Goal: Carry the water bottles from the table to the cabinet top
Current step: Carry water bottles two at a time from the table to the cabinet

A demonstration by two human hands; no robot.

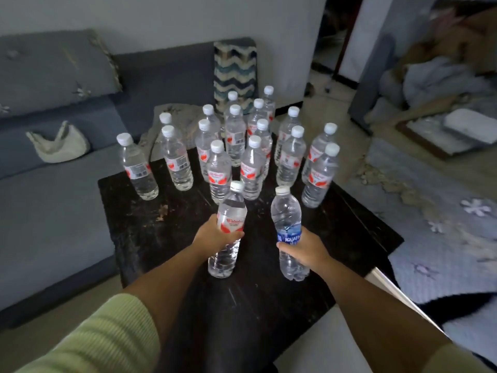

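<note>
1. A lived-in home, a sitting room by the look of it: a long grey-blue fabric sofa point(53, 162) runs along the plain white wall point(166, 17).
2. A zigzag-patterned knitted throw point(234, 74) hangs over the sofa back, beside a large grey embroidered cushion point(53, 71).
3. A low, scuffed black wooden coffee table point(150, 238) stands before it.
4. A pale blue flower-print quilt point(441, 227) lies to the right; an open doorway point(338, 36) leads further in.

Two bare forearms reach forward, pale green sleeves pushed up. The left hand point(215, 234) and the right hand point(309, 250) each have fingers curled around something upright.
</note>
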